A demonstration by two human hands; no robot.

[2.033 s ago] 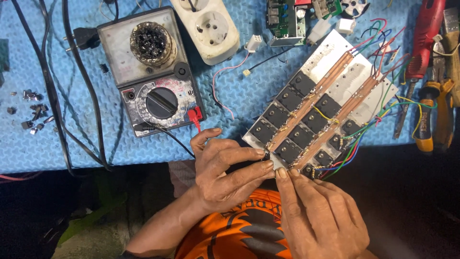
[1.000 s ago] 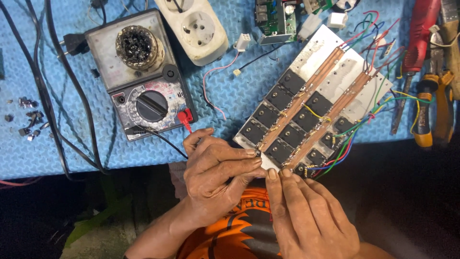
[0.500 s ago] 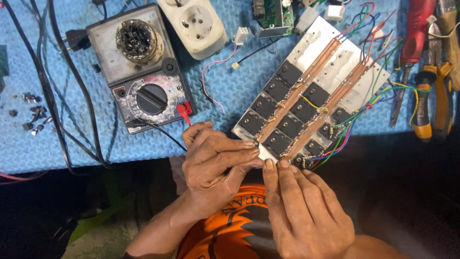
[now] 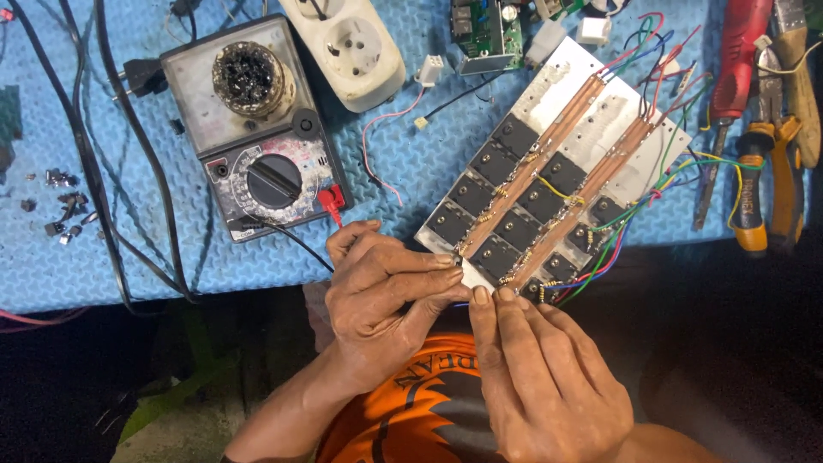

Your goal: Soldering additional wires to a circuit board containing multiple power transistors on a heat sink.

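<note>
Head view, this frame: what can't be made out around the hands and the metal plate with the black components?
- Near corner of the metal plate: covered by the fingertips of the left hand and right hand.
- Whether either hand pinches something small: hidden by the fingers themselves.
- Meter window: fouled with dark grime, nothing readable.
- Pliers and red screwdriver: upper ends cut off by the top edge.
- Grey bits at far left: too small to identify.

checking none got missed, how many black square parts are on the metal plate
12 black parts on the metal plate: three rows of four beside the copper strips. The right row lies partly under wires, so one may be hidden.
</note>
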